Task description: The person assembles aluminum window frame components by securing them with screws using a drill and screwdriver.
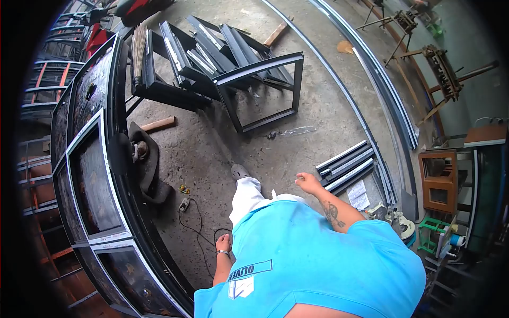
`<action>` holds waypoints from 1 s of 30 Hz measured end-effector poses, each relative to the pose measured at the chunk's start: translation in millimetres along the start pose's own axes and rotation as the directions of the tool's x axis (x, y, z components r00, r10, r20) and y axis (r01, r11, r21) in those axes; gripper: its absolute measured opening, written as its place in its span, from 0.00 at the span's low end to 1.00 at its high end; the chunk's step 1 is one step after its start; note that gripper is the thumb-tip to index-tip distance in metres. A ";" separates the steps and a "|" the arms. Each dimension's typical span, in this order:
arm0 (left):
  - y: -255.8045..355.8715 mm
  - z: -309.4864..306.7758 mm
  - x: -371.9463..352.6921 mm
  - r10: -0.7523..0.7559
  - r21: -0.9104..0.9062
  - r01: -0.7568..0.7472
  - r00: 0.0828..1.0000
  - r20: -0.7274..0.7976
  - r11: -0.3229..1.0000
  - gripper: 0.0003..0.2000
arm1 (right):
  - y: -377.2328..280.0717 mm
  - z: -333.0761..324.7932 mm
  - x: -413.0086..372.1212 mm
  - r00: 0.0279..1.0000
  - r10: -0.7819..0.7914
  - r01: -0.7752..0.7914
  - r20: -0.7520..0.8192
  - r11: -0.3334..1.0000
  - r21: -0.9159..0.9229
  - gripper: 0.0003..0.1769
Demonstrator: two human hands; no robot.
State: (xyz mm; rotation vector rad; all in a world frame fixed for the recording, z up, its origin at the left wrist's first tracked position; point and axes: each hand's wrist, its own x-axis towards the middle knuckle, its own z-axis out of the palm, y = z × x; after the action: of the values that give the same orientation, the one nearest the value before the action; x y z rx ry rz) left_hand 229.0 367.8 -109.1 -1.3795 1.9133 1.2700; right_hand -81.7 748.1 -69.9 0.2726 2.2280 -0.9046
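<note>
My right hand (309, 183) is held out in front of my body, fingers loosely bent and apart, with nothing visible in it. Just beyond it lies a stack of dark metal profiles (347, 167) on the floor. My left hand (223, 243), a bracelet on its wrist, hangs low at my side. Its fingers look loosely apart and appear to hold nothing. A black cable (199, 231) runs over the floor close to that hand, leading to a socket block (184, 204). Ahead, a dark rectangular frame (298, 87) leans against a group of similar frames (204, 55).
Large glazed panels (108, 233) stand along the left. A broom (139, 53) rests upright by the frames. Long profiles (371, 79) lie on the right, with a paper sheet (358, 196) near a machine (397, 222). A wooden block (159, 124) lies on the concrete floor.
</note>
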 end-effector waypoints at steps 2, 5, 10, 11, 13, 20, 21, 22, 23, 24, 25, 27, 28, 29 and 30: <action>31.0 -12.1 38.1 -0.170 -0.208 0.171 0.985 0.023 0.963 0.20 | -36.8 -13.2 25.1 1.000 -0.027 0.027 0.002 0.998 -0.063 0.25; 56.9 -21.8 127.5 -0.058 -0.261 0.053 0.998 -0.009 0.964 0.22 | -105.3 -51.9 69.2 0.995 -0.078 0.085 0.066 0.991 -0.101 0.25; 256.9 -39.8 116.2 0.076 -0.373 -0.122 0.988 -0.135 0.920 0.21 | -209.7 -124.3 198.5 0.949 -0.311 0.316 0.057 0.928 -0.200 0.25; 286.9 -33.2 110.4 0.075 -0.407 -0.130 0.986 -0.148 0.904 0.21 | -226.6 -137.9 234.9 0.928 -0.370 0.370 0.045 0.901 -0.228 0.25; 326.2 9.1 131.1 0.067 -0.471 -0.158 0.977 -0.204 0.868 0.21 | -272.4 -165.2 318.5 0.911 -0.411 0.354 -0.033 0.821 -0.447 0.24; 389.4 190.2 91.4 -0.060 -0.162 0.075 0.994 0.095 0.984 0.23 | -313.8 -197.5 511.9 0.805 -0.591 0.405 0.047 0.492 -0.771 0.43; 397.9 211.0 79.2 -0.084 -0.107 0.105 0.978 0.189 0.989 0.23 | -310.6 -201.1 511.7 0.783 -0.617 0.442 0.081 0.461 -0.770 0.42; 415.1 225.0 65.4 -0.091 -0.071 0.111 0.966 0.244 0.991 0.23 | -305.4 -205.3 513.2 0.726 -0.678 0.476 0.113 0.378 -0.794 0.40; 435.6 237.6 61.3 -0.086 -0.050 0.104 0.957 0.276 0.993 0.24 | -305.3 -212.3 499.7 0.725 -0.668 0.516 0.166 0.368 -0.774 0.37; 447.3 249.7 59.8 -0.067 -0.048 0.083 0.957 0.282 0.995 0.24 | -296.7 -214.0 489.1 0.715 -0.670 0.562 0.199 0.383 -0.733 0.33; 455.3 258.7 54.0 -0.053 -0.041 0.068 0.955 0.291 0.997 0.24 | -283.1 -215.9 476.8 0.689 -0.682 0.599 0.245 0.345 -0.723 0.32; 472.7 270.0 58.5 -0.048 -0.107 0.086 0.948 0.316 0.991 0.26 | -268.5 -223.2 440.6 0.704 -0.606 0.660 0.371 0.364 -0.658 0.32; 475.9 276.6 67.1 -0.060 -0.119 0.097 0.957 0.285 0.988 0.26 | -256.8 -224.4 428.0 0.694 -0.580 0.693 0.426 0.378 -0.614 0.31; 475.7 286.4 77.0 -0.040 -0.205 0.093 0.968 0.246 0.974 0.26 | -245.2 -222.5 416.0 0.707 -0.527 0.688 0.472 0.361 -0.629 0.31; 475.1 291.6 86.3 -0.020 -0.289 0.082 0.977 0.211 0.954 0.26 | -229.3 -219.6 406.9 0.686 -0.525 0.717 0.503 0.369 -0.592 0.32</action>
State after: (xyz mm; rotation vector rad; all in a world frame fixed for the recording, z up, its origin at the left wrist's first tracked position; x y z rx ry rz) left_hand -278.3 614.0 -117.6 -1.3657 1.5853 1.6564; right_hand -593.7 702.0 -115.2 -1.1326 2.2564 -0.2005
